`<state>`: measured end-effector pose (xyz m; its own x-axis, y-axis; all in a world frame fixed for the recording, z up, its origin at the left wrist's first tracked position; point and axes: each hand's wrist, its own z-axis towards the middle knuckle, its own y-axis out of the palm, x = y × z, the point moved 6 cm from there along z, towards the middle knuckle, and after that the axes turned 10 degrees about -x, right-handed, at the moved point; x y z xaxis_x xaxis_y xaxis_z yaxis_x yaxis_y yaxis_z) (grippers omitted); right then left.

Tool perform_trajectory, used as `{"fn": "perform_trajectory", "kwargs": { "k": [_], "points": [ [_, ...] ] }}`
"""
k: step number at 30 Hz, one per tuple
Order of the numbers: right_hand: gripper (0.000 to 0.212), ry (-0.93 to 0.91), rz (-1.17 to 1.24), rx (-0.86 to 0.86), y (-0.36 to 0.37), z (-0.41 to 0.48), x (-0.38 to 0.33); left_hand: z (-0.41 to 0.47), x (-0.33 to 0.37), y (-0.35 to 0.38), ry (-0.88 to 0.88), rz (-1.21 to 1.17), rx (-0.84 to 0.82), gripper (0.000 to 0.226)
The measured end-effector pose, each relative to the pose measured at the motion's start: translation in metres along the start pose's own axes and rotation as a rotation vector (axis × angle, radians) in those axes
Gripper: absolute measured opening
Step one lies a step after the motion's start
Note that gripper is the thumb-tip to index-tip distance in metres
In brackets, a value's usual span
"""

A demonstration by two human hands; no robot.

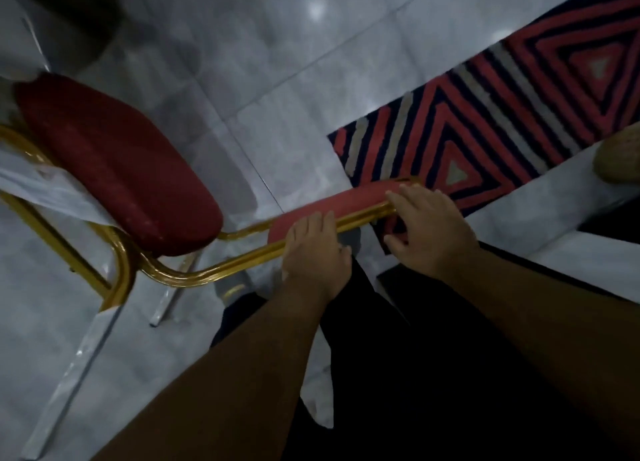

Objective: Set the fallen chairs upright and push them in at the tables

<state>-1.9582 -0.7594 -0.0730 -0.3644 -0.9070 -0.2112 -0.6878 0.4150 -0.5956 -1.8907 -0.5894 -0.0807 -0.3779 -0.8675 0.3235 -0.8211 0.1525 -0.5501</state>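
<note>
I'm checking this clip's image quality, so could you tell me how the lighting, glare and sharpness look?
Head view: dim overall, with soft blur throughout; bright glare spots on the glossy floor tiles; wide-angle tilt skews the carpet; the chair seat and both hands, left hand and right hand, are softly focused.

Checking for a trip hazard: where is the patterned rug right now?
In the head view, the patterned rug lies on the tiled floor at upper right, just beyond the chair backrest both hands hold.

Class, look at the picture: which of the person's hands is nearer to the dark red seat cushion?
Left. The left hand grips the chair back just beside the seat cushion; the right hand holds the far end, toward the rug.
</note>
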Motion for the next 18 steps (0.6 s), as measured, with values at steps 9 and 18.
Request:
{"fn": "perform_trajectory", "kwargs": {
  "k": [9, 18],
  "points": [
    [0.049, -0.315, -0.265, 0.055, 0.040, 0.085, 0.018, 0.073, -0.009, 0.052, 0.048, 0.042, 0.131, 0.072],
    [0.023, -0.341, -0.289, 0.282, 0.046, 0.078, 0.007, 0.065, -0.004, 0.055, 0.150, 0.121, 0.231, 0.044]
  ]
}}
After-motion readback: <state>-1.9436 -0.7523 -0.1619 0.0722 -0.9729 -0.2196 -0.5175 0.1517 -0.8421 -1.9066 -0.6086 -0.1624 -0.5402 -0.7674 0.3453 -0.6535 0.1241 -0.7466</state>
